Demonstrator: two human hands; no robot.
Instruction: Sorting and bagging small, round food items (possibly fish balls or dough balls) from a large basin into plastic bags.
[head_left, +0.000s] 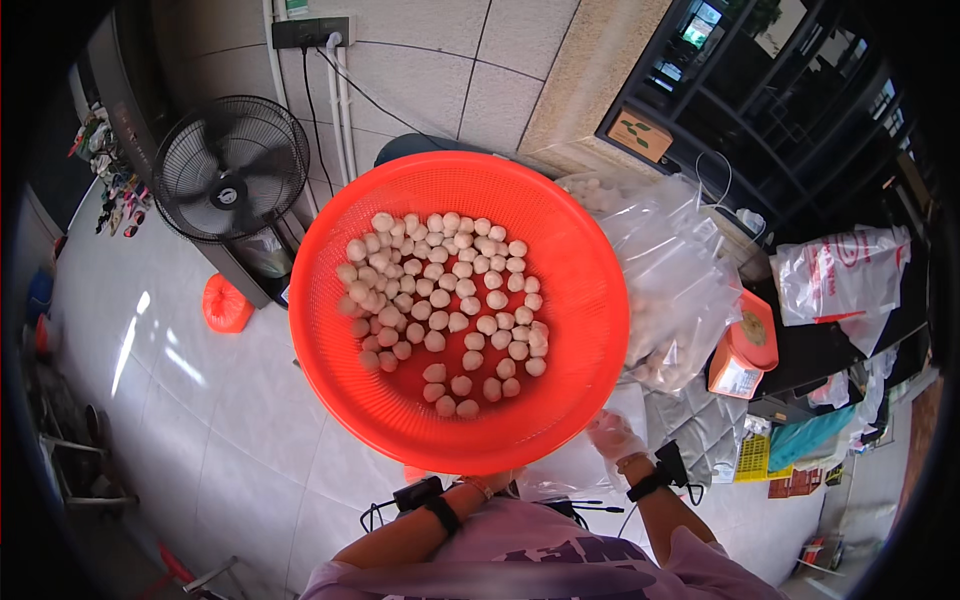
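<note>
A large red plastic colander basket (585, 300) is in front of my body, with many pale, round balls (435, 300) that look like dough or meatballs spread over its bottom. They are piled more thickly on the left side. At the lower right rim, my right hand (616, 433) grips the basket. It wears a clear plastic glove, and the basket's edge hides some of its fingers. My left hand (504, 478) holds the basket under its near rim, most of the hand hidden beneath. Black straps circle both wrists.
A standing fan (231, 169) is at the left, near a tied red plastic bag (227, 304) on the tiled floor (225, 420). Right of the basket are clear plastic bags (667, 277) of pale balls, a red-lidded tub (746, 345) and a white printed bag (840, 277).
</note>
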